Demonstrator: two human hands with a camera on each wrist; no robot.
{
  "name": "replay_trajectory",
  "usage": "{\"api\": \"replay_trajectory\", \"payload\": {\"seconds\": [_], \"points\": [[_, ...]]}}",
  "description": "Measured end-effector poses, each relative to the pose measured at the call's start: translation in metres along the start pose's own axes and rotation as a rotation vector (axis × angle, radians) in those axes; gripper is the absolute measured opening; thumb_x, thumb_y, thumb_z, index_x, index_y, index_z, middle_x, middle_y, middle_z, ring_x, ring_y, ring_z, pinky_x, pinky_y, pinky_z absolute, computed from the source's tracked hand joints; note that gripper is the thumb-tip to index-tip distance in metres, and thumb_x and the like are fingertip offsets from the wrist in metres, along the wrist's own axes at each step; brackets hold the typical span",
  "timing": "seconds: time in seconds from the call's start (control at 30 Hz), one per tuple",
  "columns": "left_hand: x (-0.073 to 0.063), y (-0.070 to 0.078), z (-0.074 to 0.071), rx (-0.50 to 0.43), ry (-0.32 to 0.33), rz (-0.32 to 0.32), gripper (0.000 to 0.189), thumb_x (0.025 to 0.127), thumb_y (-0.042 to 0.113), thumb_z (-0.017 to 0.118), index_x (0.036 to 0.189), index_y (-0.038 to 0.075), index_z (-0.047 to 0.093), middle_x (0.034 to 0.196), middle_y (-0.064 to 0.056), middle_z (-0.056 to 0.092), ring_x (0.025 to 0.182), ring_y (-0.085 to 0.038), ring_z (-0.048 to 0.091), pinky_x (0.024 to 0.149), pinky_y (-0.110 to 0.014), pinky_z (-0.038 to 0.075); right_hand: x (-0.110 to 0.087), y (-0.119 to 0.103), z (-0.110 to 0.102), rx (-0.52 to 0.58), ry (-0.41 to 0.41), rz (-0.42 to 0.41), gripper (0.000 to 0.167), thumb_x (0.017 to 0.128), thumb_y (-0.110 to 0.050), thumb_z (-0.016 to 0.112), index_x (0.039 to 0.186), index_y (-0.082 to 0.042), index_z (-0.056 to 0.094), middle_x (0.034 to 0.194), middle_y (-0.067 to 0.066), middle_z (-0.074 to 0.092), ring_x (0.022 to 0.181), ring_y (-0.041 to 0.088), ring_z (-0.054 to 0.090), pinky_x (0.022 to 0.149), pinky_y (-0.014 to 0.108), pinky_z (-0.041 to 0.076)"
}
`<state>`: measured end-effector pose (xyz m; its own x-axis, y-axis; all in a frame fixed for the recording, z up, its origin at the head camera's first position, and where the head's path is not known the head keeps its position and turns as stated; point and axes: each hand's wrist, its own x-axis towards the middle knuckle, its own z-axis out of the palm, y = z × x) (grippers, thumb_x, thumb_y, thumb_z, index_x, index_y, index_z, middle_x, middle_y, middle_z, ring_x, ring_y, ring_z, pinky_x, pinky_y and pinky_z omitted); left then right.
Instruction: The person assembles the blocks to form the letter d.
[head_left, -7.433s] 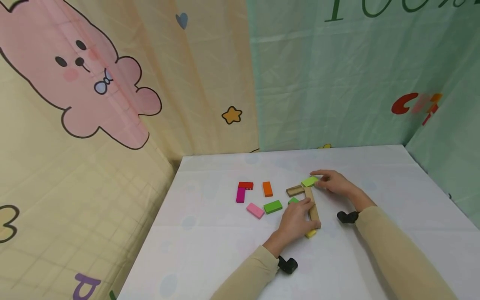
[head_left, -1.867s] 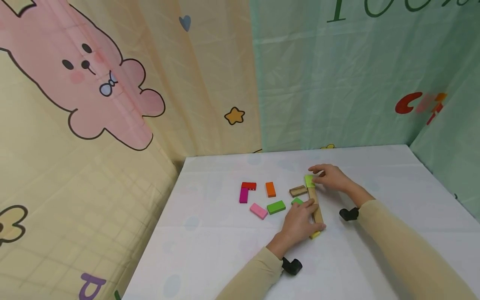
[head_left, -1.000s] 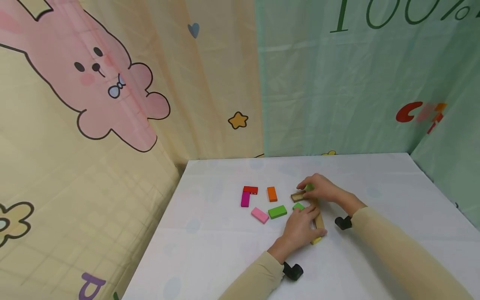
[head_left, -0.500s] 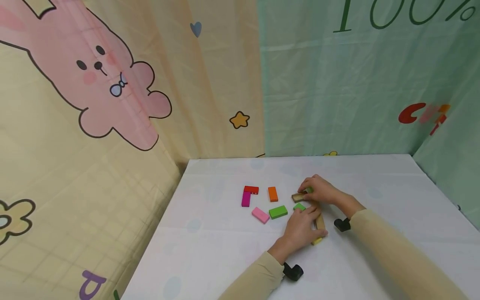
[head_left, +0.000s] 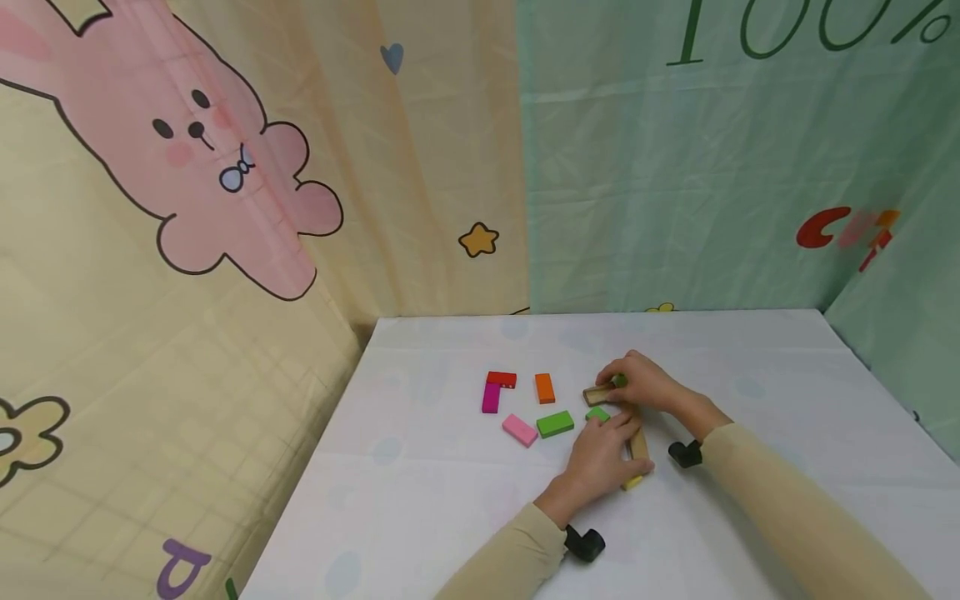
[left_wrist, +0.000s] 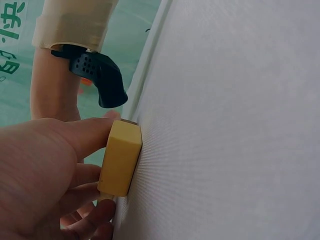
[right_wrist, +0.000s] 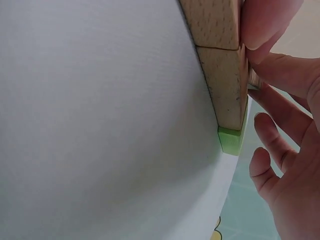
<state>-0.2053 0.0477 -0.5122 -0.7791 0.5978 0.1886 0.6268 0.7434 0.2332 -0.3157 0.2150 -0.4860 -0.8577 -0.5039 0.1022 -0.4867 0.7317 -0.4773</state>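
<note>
A row of plain wooden blocks [head_left: 638, 444] runs away from me on the table, with a yellow block [left_wrist: 121, 157] at its near end and a light green block [right_wrist: 231, 140] at its far end. My left hand [head_left: 596, 457] grips the row's near part, thumb on the right side and fingers on the left, partly covering it. At the far end, my right hand [head_left: 641, 382] pinches a short wooden block [head_left: 596, 395] that lies crosswise, pointing left. The light green block is mostly hidden under that hand in the head view. A green block [head_left: 597, 414] lies by my left fingertips.
To the left on the white table [head_left: 405, 517] lie a green block [head_left: 555, 424], a pink block [head_left: 520, 430] and an orange block [head_left: 544, 388]. Farther left, a red block [head_left: 502, 380] meets a magenta block [head_left: 491, 398] in a corner. Printed curtains [head_left: 645, 167] hang behind.
The light green block has been turned from slanting to in line with the row. My right hand has since shifted left onto the crosswise wooden block; my left hand has kept its place.
</note>
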Motion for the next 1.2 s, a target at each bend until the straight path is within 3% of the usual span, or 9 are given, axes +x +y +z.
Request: {"api": "replay_trajectory", "payload": {"seconds": [0.23, 0.47, 0.8, 1.0, 1.2], "points": [[-0.0003, -0.0004, -0.0003, 0.008, 0.007, 0.009, 0.066, 0.093, 0.054, 0.066, 0.148, 0.019, 0.053, 0.155, 0.008, 0.042, 0.142, -0.009, 0.038, 0.113, -0.032, 0.031, 0.0004, -0.0008, -0.0004, 0.042, 0.016, -0.015, 0.018, 0.082, -0.008, 0.083, 0.098, -0.016, 0.078, 0.093, -0.007, 0.070, 0.090, 0.022, 0.055, 0.080, 0.041, 0.046], [0.0007, -0.0016, 0.0016, 0.013, 0.015, 0.012, 0.067, 0.093, 0.055, 0.065, 0.149, 0.020, 0.052, 0.155, 0.008, 0.042, 0.142, -0.010, 0.039, 0.113, -0.033, 0.031, 0.0026, -0.0019, -0.0026, 0.093, 0.004, 0.006, 0.015, 0.083, -0.008, 0.083, 0.092, -0.017, 0.077, 0.088, -0.009, 0.071, 0.082, 0.014, 0.062, 0.076, 0.037, 0.051], [0.0004, -0.0016, 0.0023, -0.007, 0.016, 0.007, 0.069, 0.093, 0.055, 0.066, 0.150, 0.019, 0.050, 0.158, 0.008, 0.038, 0.142, -0.011, 0.038, 0.108, -0.028, 0.034, -0.0013, -0.0025, -0.0072, 0.086, -0.003, -0.025, 0.018, 0.087, -0.004, 0.077, 0.102, -0.013, 0.077, 0.096, -0.005, 0.072, 0.089, 0.015, 0.065, 0.078, 0.039, 0.054], [-0.0007, -0.0008, 0.0024, -0.022, 0.008, -0.001, 0.069, 0.093, 0.054, 0.066, 0.151, 0.020, 0.049, 0.159, 0.007, 0.036, 0.141, -0.010, 0.039, 0.105, -0.028, 0.036, -0.0022, -0.0036, -0.0072, 0.113, -0.020, -0.003, 0.023, 0.088, -0.002, 0.075, 0.109, -0.010, 0.076, 0.100, -0.003, 0.072, 0.088, 0.015, 0.064, 0.076, 0.036, 0.053], [-0.0006, -0.0013, 0.0046, -0.029, 0.010, -0.006, 0.070, 0.093, 0.055, 0.066, 0.151, 0.021, 0.048, 0.159, 0.009, 0.036, 0.140, -0.008, 0.039, 0.104, -0.027, 0.037, -0.0024, -0.0050, -0.0074, 0.125, -0.007, 0.018, 0.032, 0.089, -0.001, 0.072, 0.120, -0.011, 0.073, 0.091, -0.003, 0.064, 0.079, 0.016, 0.057, 0.069, 0.034, 0.050]]}}
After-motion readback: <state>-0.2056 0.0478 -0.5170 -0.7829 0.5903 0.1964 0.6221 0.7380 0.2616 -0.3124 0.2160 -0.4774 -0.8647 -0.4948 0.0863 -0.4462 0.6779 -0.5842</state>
